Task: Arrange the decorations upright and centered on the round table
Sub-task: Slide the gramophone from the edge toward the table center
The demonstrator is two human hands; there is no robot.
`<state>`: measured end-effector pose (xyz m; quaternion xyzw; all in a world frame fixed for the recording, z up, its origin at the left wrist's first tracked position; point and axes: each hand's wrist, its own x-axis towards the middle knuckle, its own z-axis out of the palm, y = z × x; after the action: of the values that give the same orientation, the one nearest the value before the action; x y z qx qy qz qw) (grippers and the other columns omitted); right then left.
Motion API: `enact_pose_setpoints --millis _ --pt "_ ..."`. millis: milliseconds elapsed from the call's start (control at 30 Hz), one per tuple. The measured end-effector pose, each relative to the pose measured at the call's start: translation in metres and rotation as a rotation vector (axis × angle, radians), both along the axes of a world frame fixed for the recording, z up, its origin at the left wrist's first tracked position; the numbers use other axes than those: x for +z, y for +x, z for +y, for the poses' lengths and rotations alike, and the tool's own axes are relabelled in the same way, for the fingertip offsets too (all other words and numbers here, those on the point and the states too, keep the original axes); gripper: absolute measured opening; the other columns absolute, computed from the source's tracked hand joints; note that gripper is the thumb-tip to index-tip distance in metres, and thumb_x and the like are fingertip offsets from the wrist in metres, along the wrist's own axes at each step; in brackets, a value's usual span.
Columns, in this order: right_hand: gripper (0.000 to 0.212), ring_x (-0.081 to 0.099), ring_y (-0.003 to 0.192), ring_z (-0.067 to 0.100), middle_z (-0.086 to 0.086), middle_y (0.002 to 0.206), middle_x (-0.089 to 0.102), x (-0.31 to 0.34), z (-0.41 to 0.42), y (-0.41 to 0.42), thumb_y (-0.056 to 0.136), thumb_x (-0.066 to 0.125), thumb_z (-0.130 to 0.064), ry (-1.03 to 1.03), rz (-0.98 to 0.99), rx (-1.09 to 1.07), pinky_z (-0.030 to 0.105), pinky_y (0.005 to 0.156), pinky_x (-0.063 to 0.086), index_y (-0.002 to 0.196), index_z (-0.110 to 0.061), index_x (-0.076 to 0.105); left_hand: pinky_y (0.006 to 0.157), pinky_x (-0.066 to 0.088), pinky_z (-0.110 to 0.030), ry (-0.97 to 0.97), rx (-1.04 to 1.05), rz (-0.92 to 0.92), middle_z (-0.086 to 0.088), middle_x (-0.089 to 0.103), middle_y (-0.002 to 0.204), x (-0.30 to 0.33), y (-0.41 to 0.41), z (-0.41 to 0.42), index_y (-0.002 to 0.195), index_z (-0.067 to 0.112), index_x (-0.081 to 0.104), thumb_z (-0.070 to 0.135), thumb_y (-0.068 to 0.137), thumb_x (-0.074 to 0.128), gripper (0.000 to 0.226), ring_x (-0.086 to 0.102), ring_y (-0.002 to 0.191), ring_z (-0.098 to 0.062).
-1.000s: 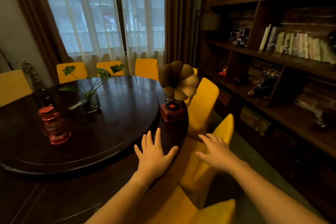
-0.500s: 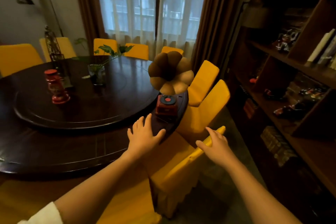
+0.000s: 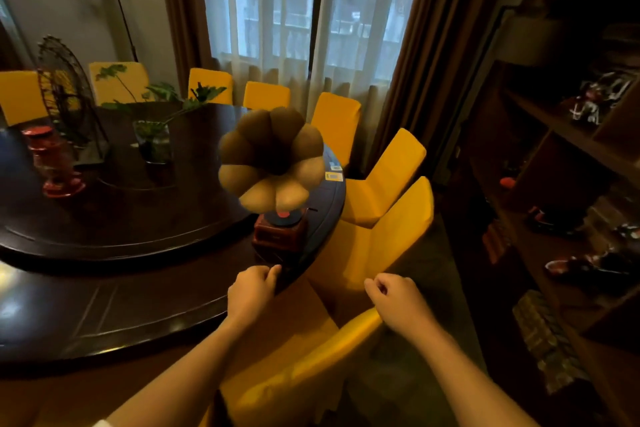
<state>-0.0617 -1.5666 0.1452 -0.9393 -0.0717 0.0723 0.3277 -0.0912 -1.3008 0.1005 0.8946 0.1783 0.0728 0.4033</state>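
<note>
Gramophone (image 3: 273, 160) upright at the counter's (image 3: 138, 305) right edge, horn hiding part of its base. Left hand (image 3: 251, 288) curled near it (grasp cannot be told); right hand (image 3: 398, 298) clenched, empty.

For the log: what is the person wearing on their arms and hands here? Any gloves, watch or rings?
No gloves: the left hand and the right hand are bare, and no watch, ring or bracelet shows. A sliver of white sleeve appears at the bottom edge on the left side; no sleeve shows on the right side.

Yellow chairs (image 3: 391, 167), sheer curtains (image 3: 263, 11), dark wooden shelves (image 3: 571, 131)
</note>
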Motion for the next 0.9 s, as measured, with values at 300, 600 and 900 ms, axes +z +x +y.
enact_pose_setpoints --millis 300,600,900 --pt "0.046 0.039 0.052 0.014 -0.001 0.058 0.042 -0.036 -0.046 0.164 0.099 0.049 -0.041 -0.019 -0.015 0.24 0.035 0.05 0.027 0.061 -0.019 0.037 0.05 0.03 -0.03 0.053 0.247 0.012 0.0 0.043 0.049 -0.027 0.092 -0.06 0.055 0.017 0.04 0.036 0.1 0.056 0.052 0.04 0.043 -0.016" --pt "0.034 0.061 0.097 0.015 -0.007 0.103 0.065 -0.065 -0.049 0.299 0.091 0.051 -0.06 -0.065 0.05 0.61 0.028 0.067 0.044 0.107 -0.031 0.06 0.105 0.048 -0.052 0.113 0.542 0.161 -0.009 0.051 0.146 -0.033 0.143 -0.134 0.148 0.025 0.044 0.053 0.079 0.075 0.08 0.049 0.134 -0.03" --pt "0.079 0.021 0.145 0.03 0.005 0.152 0.039 -0.081 0.034 0.396 0.085 0.054 -0.065 -0.136 0.052 0.832 0.051 0.11 0.035 0.151 -0.03 0.03 0.118 0.031 -0.057 0.031 0.774 0.243 -0.009 0.024 0.165 -0.054 0.186 -0.125 0.159 0.025 0.021 0.07 0.078 0.067 0.103 0.022 0.152 -0.032"
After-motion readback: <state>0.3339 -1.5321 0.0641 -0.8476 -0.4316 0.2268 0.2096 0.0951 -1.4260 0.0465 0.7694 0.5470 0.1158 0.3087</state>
